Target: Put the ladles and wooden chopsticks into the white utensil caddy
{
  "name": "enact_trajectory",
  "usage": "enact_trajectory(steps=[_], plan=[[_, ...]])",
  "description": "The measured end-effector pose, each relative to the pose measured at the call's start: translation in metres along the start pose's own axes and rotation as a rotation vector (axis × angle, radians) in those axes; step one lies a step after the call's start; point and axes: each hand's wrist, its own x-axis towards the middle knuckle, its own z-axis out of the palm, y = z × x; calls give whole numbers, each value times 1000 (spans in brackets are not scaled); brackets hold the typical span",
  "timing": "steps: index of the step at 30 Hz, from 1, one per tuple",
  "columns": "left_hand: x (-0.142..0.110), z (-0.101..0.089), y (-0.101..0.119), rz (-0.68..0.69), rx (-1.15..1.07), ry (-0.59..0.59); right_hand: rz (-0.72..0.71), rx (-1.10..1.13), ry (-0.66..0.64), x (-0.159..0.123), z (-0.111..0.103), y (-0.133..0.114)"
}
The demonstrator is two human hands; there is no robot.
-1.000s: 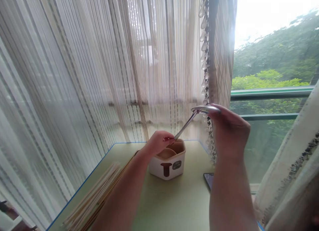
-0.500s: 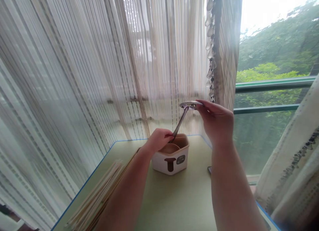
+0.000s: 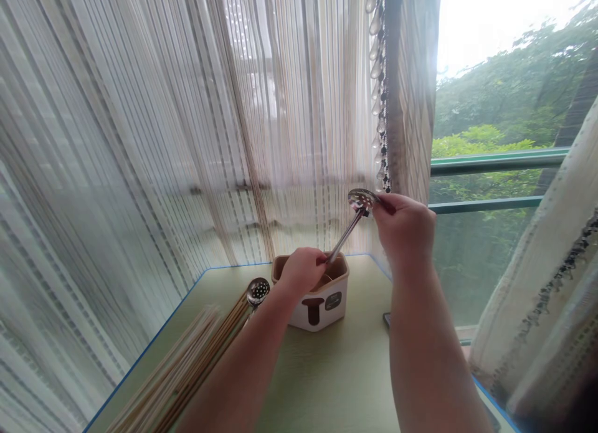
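My right hand (image 3: pixel 405 228) is closed on the perforated bowl of a steel slotted spoon (image 3: pixel 359 202), raised above the table. The spoon's handle slants down into a white utensil holder (image 3: pixel 322 301) with a brown rim. My left hand (image 3: pixel 303 271) is closed round the lower end of that handle, over the holder's rim. A second slotted spoon (image 3: pixel 258 291) lies on the table just left of the holder.
A pale green table (image 3: pixel 327 383) with a blue edge stands against striped sheer curtains (image 3: pixel 187 121). Several bamboo skewers (image 3: pixel 187 371) lie at the left. A dark phone (image 3: pixel 387 319) peeks out beside my right forearm. A window with a green rail (image 3: pixel 495 162) is on the right.
The spoon bowl has turned so its holes face me, and the handle end has gone lower into the holder. The view shifted, showing the second spoon on the table.
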Motion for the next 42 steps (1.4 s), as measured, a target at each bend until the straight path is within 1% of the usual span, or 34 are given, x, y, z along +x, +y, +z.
enact_trajectory(steps=[3,7,11,16,22,26,31,35,38,42], plan=[[-1,10,5,-5,46,-32,14,-48,-64,0,2,2],[-3,18,12,2,76,9,65,-64,-163,2,5,8],[-4,17,19,9,36,40,120,-106,-213,4,4,14],[-6,17,25,62,51,1,151,-123,-277,6,2,16],[-5,21,21,80,48,-25,157,-126,-372,4,14,25],[-6,21,23,99,88,-22,139,-108,-405,3,18,29],[-7,21,27,112,178,-22,194,-133,-486,5,13,27],[-7,22,28,112,172,-26,199,-142,-514,7,10,24],[-6,22,27,113,160,-29,219,-148,-565,7,8,22],[-5,23,27,104,158,-53,184,-123,-641,6,5,20]])
